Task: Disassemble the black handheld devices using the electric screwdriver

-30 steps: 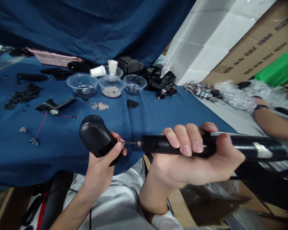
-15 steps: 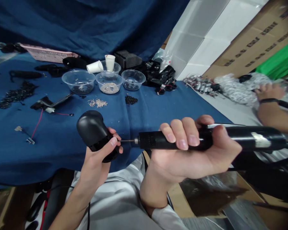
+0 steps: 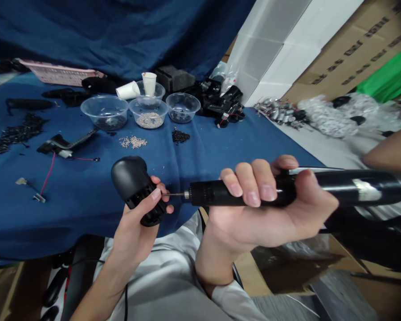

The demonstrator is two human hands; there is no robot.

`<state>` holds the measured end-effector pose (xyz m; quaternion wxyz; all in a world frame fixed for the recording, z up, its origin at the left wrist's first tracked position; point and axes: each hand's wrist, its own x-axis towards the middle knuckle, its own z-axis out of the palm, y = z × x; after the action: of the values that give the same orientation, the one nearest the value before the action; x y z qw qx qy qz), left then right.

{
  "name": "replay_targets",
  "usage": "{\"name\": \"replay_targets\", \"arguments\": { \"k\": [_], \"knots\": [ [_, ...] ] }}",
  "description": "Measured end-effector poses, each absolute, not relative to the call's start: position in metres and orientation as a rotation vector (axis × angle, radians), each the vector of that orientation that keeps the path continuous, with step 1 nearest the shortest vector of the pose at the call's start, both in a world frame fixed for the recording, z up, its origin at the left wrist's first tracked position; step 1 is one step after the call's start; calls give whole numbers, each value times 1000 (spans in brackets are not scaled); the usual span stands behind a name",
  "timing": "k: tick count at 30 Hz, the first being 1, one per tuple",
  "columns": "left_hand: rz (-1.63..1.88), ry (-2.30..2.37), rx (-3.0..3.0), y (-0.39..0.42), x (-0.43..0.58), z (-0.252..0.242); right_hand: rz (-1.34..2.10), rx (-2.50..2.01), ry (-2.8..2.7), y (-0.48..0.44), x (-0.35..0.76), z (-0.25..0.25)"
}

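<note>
My left hand (image 3: 142,223) is closed round a black rounded plastic housing (image 3: 130,178), its slotted side turned toward me. In my right hand (image 3: 254,209) lies a black electric screwdriver (image 3: 207,193), held level with fingers wrapped over its body. The thin bit (image 3: 173,194) points left and meets the housing's right side by my left fingertips; the exact contact spot is hidden by the fingers. Beyond the hands, a small pile of silver screws (image 3: 133,142) and a pile of black screws (image 3: 180,136) lie on the blue cloth (image 3: 207,156).
Clear plastic bowls (image 3: 105,109) with small parts stand behind the piles, near paper cups (image 3: 149,84). A black bracket with wires (image 3: 65,145) lies left. A pink basket (image 3: 60,73) is at the back. Another person's arm (image 3: 392,149) reaches in at the right.
The housing has turned slightly in my left hand, showing more of its slotted side. My right hand keeps the screwdriver at it. The other person's hand has left view, leaving only the arm.
</note>
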<state>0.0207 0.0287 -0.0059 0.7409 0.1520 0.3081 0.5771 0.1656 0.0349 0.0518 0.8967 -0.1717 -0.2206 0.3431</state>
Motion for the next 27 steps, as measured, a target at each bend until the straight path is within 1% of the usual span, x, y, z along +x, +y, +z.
{"name": "replay_targets", "arguments": {
  "k": [27],
  "knots": [
    [1218, 652, 102, 24, 24, -2, 701, -297, -481, 41, 162, 45]
  ]
}}
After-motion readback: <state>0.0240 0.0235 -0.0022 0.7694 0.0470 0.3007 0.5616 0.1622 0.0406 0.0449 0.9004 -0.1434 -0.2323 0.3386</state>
